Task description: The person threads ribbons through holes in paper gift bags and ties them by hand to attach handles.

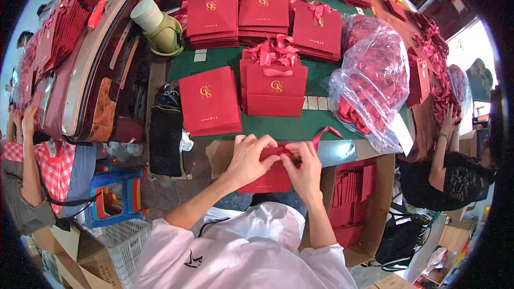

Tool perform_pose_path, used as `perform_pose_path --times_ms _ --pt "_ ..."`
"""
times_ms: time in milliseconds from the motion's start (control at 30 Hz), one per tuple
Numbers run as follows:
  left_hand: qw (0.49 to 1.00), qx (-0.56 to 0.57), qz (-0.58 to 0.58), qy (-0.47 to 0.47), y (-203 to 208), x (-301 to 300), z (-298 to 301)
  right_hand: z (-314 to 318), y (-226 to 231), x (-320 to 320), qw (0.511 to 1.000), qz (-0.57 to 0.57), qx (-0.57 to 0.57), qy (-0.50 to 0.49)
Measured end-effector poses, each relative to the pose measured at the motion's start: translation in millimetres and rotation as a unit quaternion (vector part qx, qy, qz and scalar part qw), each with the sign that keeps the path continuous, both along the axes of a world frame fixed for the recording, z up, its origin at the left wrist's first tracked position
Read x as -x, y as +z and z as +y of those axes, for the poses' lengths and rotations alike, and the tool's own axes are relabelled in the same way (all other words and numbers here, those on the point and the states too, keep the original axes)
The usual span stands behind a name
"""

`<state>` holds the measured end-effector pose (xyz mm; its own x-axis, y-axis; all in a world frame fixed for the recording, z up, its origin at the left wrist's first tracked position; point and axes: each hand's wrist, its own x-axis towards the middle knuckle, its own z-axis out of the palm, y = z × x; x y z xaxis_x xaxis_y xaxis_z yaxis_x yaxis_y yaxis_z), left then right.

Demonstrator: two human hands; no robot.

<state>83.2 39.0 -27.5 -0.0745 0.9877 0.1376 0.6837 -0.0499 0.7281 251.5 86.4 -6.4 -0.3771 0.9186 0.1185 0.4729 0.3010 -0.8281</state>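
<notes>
At the table's near edge, a red paper gift bag point(266, 183) is between my two hands, close to my lap. My left hand point(250, 159) is closed on the bag's top edge, thumb toward the middle. My right hand point(304, 167) pinches at the same edge, its thumb and fingers close to my left thumb. From behind the right fingers a loose red ribbon point(320, 135) curls up onto the table. The fingers hide just where the ribbon meets the bag. Beyond my hands lie a flat stack of red bags point(210, 101) and a ribbon-handled stack point(274, 93).
Further bag stacks point(212, 18) line the green table point(209, 64). A clear plastic sack of red ribbons point(372, 69) lies to the right. A cardboard box point(379, 203) holds red bags beside me. A green cup point(165, 37) stands at left. Other people work on both sides.
</notes>
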Motion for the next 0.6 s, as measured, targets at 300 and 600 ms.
perform_pose_path --times_ms 300,600 --pt "0.993 -0.078 0.084 -0.031 3.8 -10.0 -11.8 32.9 -4.9 -16.5 0.992 -0.049 0.032 0.111" --pt "0.978 -0.159 0.123 -0.06 -5.6 -8.3 -20.2 54.6 -3.4 -22.8 0.94 0.002 0.123 0.317"
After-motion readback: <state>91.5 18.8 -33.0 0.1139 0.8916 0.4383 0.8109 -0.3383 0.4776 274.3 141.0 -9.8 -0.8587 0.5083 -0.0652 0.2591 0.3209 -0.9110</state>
